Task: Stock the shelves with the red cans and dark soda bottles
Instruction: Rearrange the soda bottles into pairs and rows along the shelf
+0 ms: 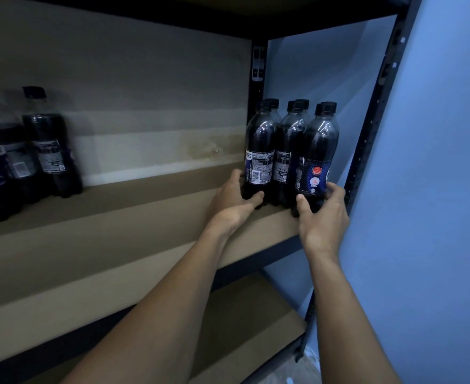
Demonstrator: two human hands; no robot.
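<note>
Head view. A cluster of six dark soda bottles (292,151) stands upright at the right end of the middle shelf board (117,217), close to the front edge and just beside the black corner post (372,128). Whether film binds them together, I cannot tell.

The left hand (233,200) wraps the base of the left front bottle (258,156), with its thumb (256,196) across the front and the fingers hidden behind. The right hand (325,214) clasps the base of the right front bottle (318,162), with its thumb (301,203) on the near side and the fingers curled round the far side.

Holding low on both flanks probably keeps the tall bottles from toppling and lets the whole group move as one. The front row sits between the two palms and the back row lies beyond the fingers.

More soda bottles (34,151) stand well apart at the left end of the same board. No red cans are in view. The lower shelf (242,314) shows below.
</note>
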